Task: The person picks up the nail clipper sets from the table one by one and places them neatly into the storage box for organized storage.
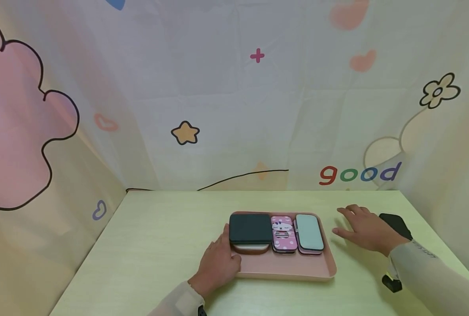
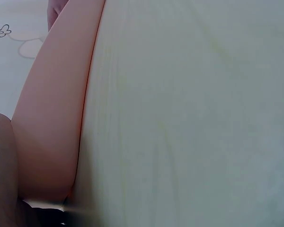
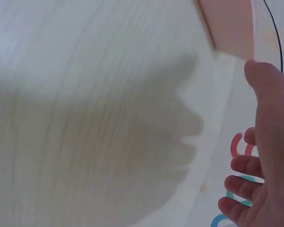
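Observation:
A pink tray lies on the table. In it, along the far side, sit a dark flat case stacked on a brown-and-white item, a pink tin with a cartoon cat, and a pale mint tin on top of another pink one. My left hand grips the tray's left rim, fingers along the outside and thumb over the edge. The tray's side wall fills part of the left wrist view. To the right of the tray, my right hand hovers with fingers apart, holding nothing.
A black flat object lies on the table by the right hand, partly hidden behind it. The pale table ends at a printed curtain at the back, with more curtain on both sides.

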`<state>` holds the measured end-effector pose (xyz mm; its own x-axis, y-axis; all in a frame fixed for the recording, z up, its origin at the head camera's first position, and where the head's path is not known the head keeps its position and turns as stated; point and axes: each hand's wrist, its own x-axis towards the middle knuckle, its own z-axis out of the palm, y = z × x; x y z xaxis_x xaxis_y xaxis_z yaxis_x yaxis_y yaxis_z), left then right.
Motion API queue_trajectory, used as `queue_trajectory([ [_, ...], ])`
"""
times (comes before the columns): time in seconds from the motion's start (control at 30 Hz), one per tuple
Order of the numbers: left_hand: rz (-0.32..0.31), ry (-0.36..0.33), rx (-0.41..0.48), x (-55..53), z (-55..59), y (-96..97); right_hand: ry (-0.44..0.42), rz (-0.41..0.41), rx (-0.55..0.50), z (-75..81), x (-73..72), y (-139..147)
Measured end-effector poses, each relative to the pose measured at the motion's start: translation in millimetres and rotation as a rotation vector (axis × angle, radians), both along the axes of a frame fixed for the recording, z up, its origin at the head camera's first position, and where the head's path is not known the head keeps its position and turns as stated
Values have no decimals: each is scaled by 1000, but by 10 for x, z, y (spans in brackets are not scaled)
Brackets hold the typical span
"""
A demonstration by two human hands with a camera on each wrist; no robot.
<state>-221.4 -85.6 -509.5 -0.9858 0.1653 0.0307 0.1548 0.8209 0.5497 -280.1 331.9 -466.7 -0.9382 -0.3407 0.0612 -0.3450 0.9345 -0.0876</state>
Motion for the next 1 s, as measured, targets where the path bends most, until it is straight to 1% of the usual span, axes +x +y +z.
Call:
queue_trajectory([
  [0.1,1,-3,4,6,4,1,10,-30,28,-20,11,134],
  [0.2,-1,-3,5,11,10,0,3,-74,54,-41,21,259],
  [0.53,-7,15,0,-3,-3,-6,-34,-161,81,-124,16,667],
  [0.87,-2,4,-2,-1,7,1,-83,-238,98,-172,-3,921],
  [1.0,0,1,0,-10,-1,5,-135,-280,91,-198,-8,986],
])
